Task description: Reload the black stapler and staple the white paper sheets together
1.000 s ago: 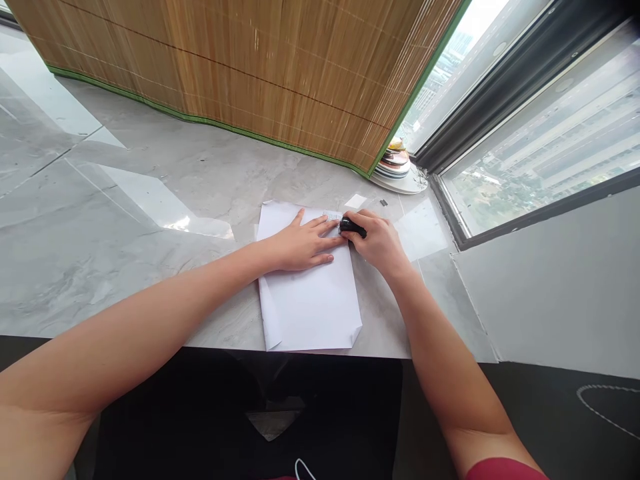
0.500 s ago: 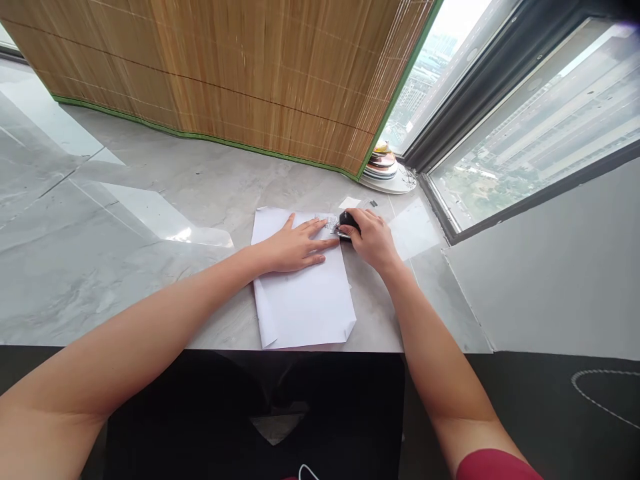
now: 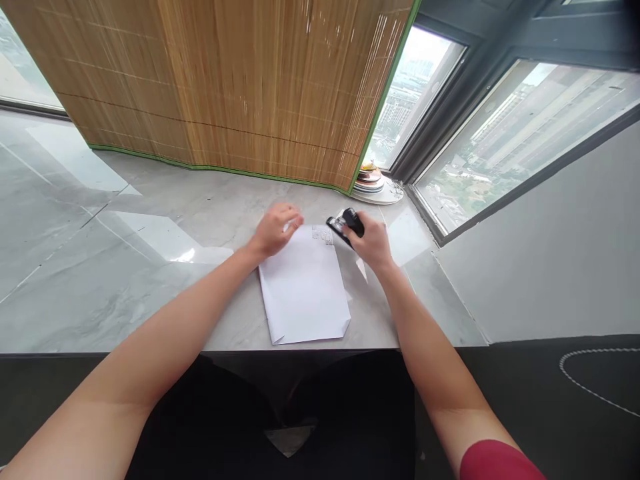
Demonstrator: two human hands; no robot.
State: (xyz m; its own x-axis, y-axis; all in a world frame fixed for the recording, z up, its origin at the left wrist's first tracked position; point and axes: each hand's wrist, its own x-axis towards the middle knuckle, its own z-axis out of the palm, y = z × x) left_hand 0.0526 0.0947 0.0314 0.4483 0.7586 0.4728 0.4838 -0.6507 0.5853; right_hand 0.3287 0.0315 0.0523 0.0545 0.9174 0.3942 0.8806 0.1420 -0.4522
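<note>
Right hand (image 3: pixel 373 241) gripped a black stapler (image 3: pixel 352 221), its long axis slanting from near right to far left. Just left of the stapler's tip lay the far right corner (the printed one) of the white paper (image 3: pixel 307 287), its long axis running near to far. Left hand (image 3: pixel 275 229), fingers curled, was at the far left corner; whether it pinched the paper could not be told.

L hand (image 3: pixel 277 228) part-curled, R hand (image 3: pixel 371 240) clenched, arms (image 3: pixel 170 327) fwd
</note>
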